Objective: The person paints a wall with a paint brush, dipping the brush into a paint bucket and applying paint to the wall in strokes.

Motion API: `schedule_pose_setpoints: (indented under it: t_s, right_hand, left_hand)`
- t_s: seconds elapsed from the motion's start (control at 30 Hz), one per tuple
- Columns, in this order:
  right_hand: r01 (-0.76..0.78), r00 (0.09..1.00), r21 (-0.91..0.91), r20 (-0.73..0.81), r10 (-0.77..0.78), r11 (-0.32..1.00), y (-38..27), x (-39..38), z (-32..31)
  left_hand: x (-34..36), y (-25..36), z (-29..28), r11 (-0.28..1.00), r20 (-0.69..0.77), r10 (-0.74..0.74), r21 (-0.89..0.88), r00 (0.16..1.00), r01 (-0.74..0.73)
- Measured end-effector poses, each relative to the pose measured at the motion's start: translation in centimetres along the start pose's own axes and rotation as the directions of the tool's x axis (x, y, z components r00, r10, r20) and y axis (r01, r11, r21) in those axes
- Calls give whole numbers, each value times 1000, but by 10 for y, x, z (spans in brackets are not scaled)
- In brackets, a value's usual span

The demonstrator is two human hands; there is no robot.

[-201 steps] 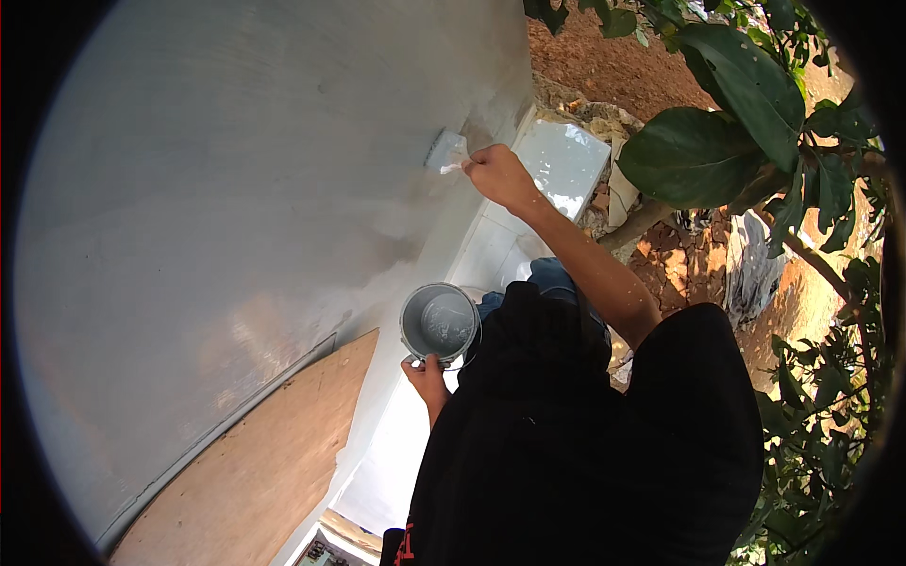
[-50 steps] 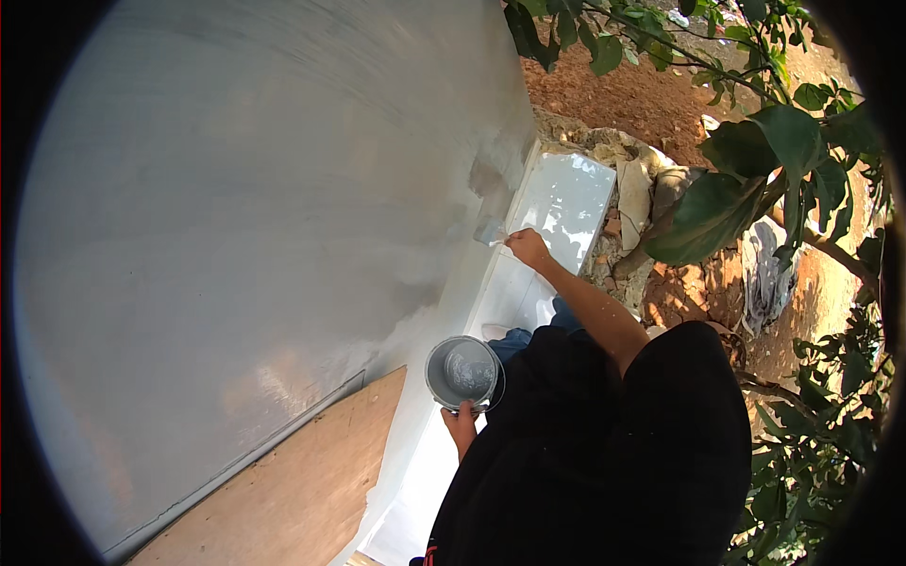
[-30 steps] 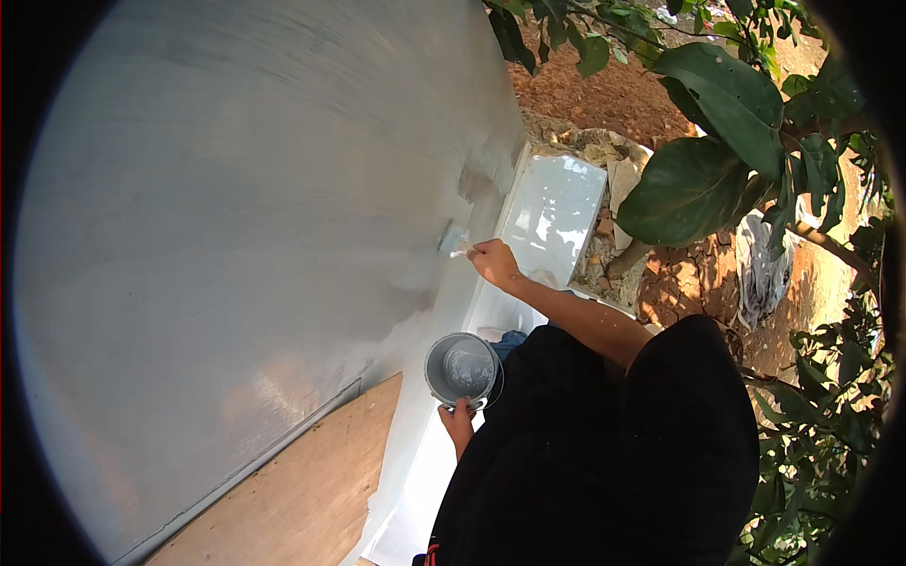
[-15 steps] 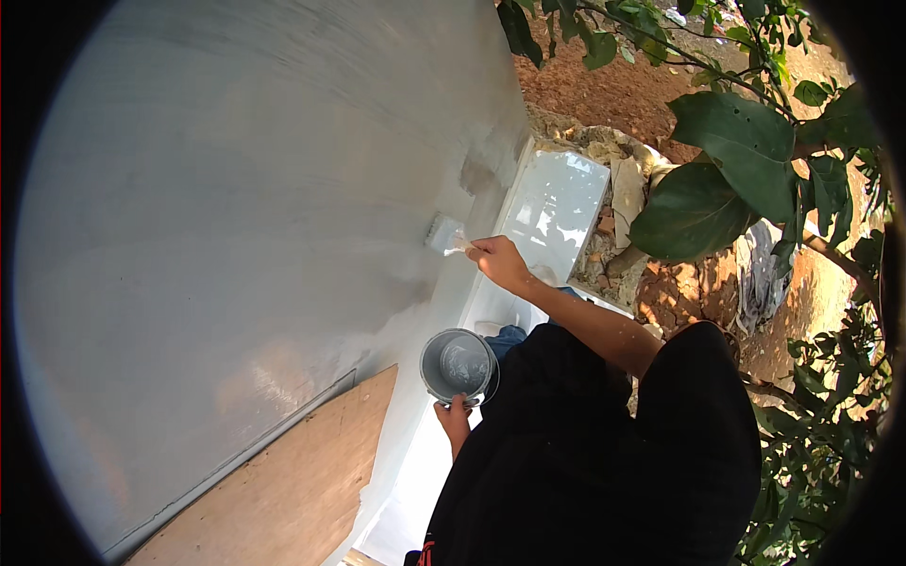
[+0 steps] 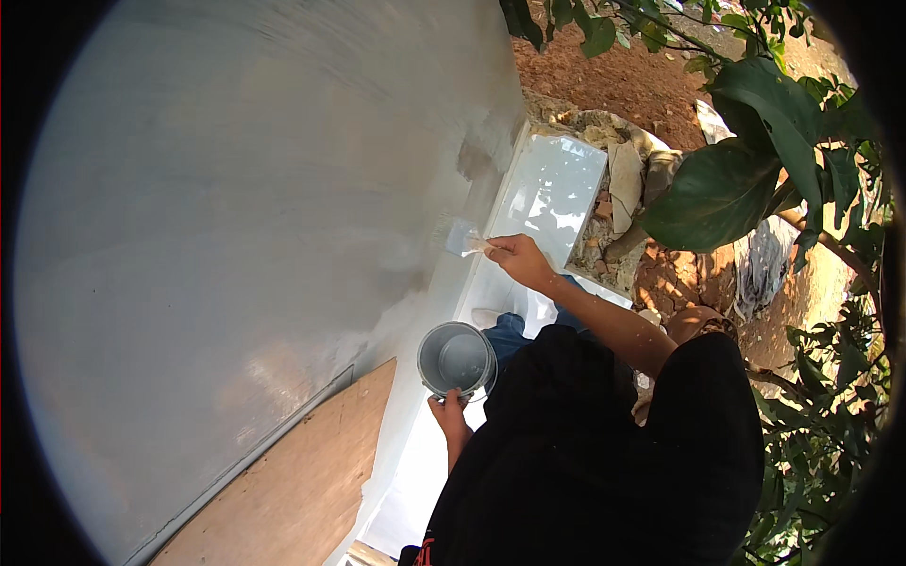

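Observation:
With my right hand [image 5: 522,262] I grip the handle of a wide paintbrush [image 5: 461,238]. Its pale bristles lie at the lower part of the grey-white wall [image 5: 236,189], close to where the wall meets the ledge; whether they touch it I cannot tell. Lower down, my left hand [image 5: 450,415] holds a grey paint bucket [image 5: 457,361] by its near rim, thumb over the edge. The bucket is tilted toward me enough to show its inside, which looks grey. Darker damp-looking patches mark the wall above and below the brush.
A brown board [image 5: 293,462] leans along the wall at lower left. A white tiled ledge [image 5: 543,203] runs beside the wall, next to broken stone and rubble [image 5: 604,255]. Large green leaves [image 5: 722,193] hang at the right, over red soil [image 5: 613,75].
My right hand and the brush have moved a little to the right, toward the wall's bottom edge. The bucket has risen slightly in the picture, still in my left hand.

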State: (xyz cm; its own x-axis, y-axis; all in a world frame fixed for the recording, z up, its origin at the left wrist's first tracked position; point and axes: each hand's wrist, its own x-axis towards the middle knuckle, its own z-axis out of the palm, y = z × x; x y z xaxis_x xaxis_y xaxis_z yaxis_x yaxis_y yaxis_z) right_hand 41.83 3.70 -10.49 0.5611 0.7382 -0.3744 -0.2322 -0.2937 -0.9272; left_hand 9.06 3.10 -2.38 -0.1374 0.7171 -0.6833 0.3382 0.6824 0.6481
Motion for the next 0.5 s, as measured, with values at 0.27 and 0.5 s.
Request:
schedule_pose_setpoints:
  t_s: [0.27,0.5]
  right_hand:
    - [-206,978,-406,-115,174,890,102,72,55]
    - [-189,981,-64,43,192,980,68,17,47]
  left_hand:
    - [-10,9,-3,1000,-6,-18,22,1000,19]
    - [-13,6,-14,1000,-31,-21,-3,999,21]
